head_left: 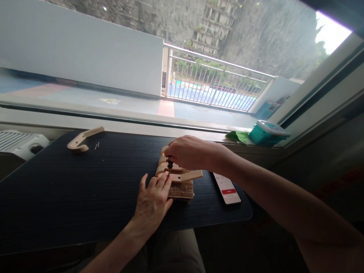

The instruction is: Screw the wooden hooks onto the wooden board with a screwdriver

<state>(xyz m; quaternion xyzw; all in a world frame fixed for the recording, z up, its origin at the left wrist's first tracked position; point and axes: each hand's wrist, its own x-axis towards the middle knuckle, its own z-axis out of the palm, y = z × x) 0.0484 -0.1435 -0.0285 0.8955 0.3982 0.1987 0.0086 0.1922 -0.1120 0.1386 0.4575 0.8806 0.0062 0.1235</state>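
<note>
My right hand is closed round the top of a small dark screwdriver, which stands upright with its tip pointing down. Beneath it lies a pale wooden hook with a dark hole, resting across a rough brown wooden board. The fingertips of my left hand press on the curved end of this hook, close to the screwdriver's tip; whether they also pinch a screw is hidden. More curved wooden hooks sit side by side along the board, partly behind my right hand.
On the dark table, a loose wooden hook and small screws lie at the far left. A phone lies right of the board. A green cloth and teal box stand on the windowsill.
</note>
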